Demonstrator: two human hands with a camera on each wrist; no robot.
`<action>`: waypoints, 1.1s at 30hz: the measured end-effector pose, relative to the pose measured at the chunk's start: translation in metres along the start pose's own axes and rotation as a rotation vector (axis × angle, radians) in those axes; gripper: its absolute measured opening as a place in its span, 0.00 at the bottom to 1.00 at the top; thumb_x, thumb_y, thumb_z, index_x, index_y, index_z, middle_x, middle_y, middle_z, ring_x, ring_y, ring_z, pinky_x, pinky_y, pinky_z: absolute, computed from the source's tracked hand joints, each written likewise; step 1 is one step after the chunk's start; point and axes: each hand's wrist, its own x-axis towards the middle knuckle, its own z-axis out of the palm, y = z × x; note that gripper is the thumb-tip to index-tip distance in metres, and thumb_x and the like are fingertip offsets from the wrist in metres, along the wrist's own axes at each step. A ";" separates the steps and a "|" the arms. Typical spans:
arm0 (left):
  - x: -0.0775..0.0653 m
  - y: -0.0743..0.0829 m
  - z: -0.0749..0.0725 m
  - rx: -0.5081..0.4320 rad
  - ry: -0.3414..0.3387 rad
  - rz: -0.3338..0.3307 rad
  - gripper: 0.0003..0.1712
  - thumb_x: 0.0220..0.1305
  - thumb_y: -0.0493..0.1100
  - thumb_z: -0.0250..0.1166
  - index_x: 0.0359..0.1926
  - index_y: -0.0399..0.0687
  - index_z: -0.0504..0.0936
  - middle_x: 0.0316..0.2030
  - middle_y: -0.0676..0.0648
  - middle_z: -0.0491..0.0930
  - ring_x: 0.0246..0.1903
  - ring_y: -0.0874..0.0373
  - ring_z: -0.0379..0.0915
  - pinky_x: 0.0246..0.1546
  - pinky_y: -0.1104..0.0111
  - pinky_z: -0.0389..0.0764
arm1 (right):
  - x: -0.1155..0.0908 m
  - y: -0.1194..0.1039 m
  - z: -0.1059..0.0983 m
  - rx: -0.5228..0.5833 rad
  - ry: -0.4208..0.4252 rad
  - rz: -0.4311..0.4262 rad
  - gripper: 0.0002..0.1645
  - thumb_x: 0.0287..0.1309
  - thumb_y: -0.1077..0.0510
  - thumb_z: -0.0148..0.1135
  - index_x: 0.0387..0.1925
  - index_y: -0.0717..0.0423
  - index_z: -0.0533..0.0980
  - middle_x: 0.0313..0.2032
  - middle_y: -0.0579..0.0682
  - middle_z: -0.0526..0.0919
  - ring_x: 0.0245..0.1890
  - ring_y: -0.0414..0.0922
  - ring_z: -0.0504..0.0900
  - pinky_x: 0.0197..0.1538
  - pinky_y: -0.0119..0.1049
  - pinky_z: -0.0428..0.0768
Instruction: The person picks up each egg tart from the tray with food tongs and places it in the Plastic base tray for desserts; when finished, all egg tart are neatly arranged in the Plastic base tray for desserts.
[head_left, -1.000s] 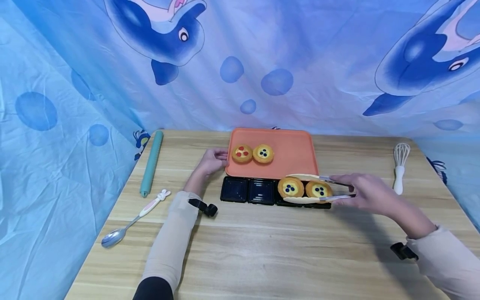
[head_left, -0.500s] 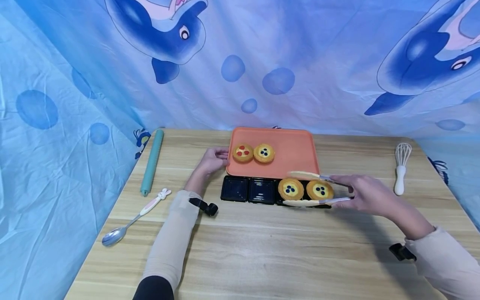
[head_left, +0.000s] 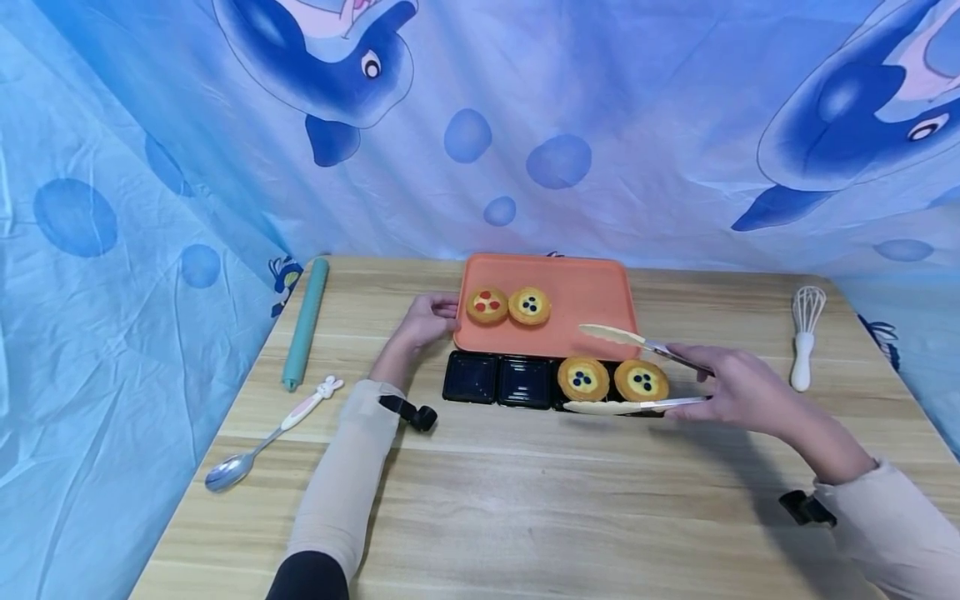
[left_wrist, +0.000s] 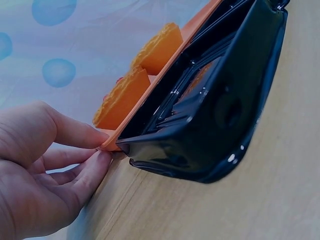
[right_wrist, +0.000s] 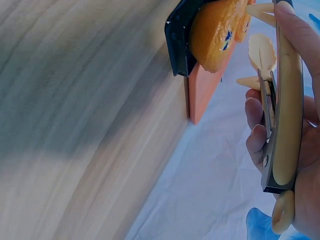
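My left hand (head_left: 427, 321) pinches the left edge of an orange tray (head_left: 588, 292); in the left wrist view the thumb lies on the rim, the fingers below. On the tray sit an egg tart with red berry toppings (head_left: 487, 307) and a blueberry egg tart (head_left: 529, 307). In front is a black compartment box (head_left: 470, 377). Its right compartments hold a blueberry tart (head_left: 583, 379) and another blueberry tart (head_left: 642, 381). My right hand (head_left: 738, 387) grips food tongs (right_wrist: 287, 115) with cream tips. Their arms are spread over these two tarts, apart from them.
A teal rolling pin (head_left: 306, 325) and a spoon with a rabbit handle (head_left: 277, 429) lie at the left of the wooden table (head_left: 517, 517). A white whisk (head_left: 804, 337) lies at the right. Behind hangs a blue dolphin-print curtain (head_left: 637, 100).
The tongs' arms have spread wider, the far arm swinging away from the right-hand tarts over the tray. Those tarts stay in the box. My left hand keeps its place at the tray.
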 end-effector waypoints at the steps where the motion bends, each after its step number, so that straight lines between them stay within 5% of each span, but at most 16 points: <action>1: 0.000 0.000 0.000 0.004 -0.003 0.000 0.32 0.53 0.21 0.63 0.62 0.30 0.73 0.51 0.35 0.77 0.50 0.46 0.74 0.48 0.65 0.82 | 0.001 0.000 -0.001 0.002 0.006 0.004 0.52 0.37 0.40 0.82 0.60 0.65 0.76 0.44 0.54 0.85 0.28 0.39 0.75 0.22 0.29 0.68; 9: 0.000 0.002 0.002 -0.011 -0.006 0.003 0.33 0.52 0.20 0.62 0.62 0.30 0.73 0.51 0.35 0.76 0.51 0.45 0.75 0.50 0.64 0.82 | 0.023 -0.001 -0.015 -0.002 0.025 0.007 0.52 0.38 0.41 0.82 0.62 0.66 0.74 0.41 0.53 0.85 0.29 0.40 0.76 0.23 0.32 0.72; 16: 0.002 0.001 0.003 -0.009 -0.016 0.012 0.33 0.52 0.20 0.62 0.62 0.29 0.72 0.51 0.34 0.77 0.52 0.44 0.76 0.49 0.64 0.83 | 0.058 0.003 -0.012 -0.007 -0.036 0.050 0.54 0.44 0.37 0.78 0.68 0.59 0.70 0.26 0.46 0.79 0.19 0.39 0.67 0.20 0.34 0.66; 23: 0.000 -0.001 0.003 -0.015 -0.017 -0.011 0.33 0.53 0.21 0.63 0.63 0.30 0.73 0.52 0.35 0.77 0.53 0.45 0.76 0.50 0.64 0.82 | 0.090 0.002 0.008 -0.009 -0.141 0.058 0.54 0.47 0.34 0.74 0.69 0.58 0.68 0.49 0.60 0.84 0.22 0.44 0.71 0.28 0.39 0.71; 33: 0.000 -0.002 -0.001 -0.011 -0.006 -0.014 0.33 0.54 0.21 0.63 0.63 0.31 0.72 0.52 0.36 0.77 0.53 0.45 0.75 0.50 0.64 0.82 | 0.117 -0.002 0.020 0.028 -0.190 0.096 0.52 0.52 0.40 0.74 0.69 0.67 0.65 0.23 0.51 0.78 0.18 0.43 0.69 0.26 0.39 0.70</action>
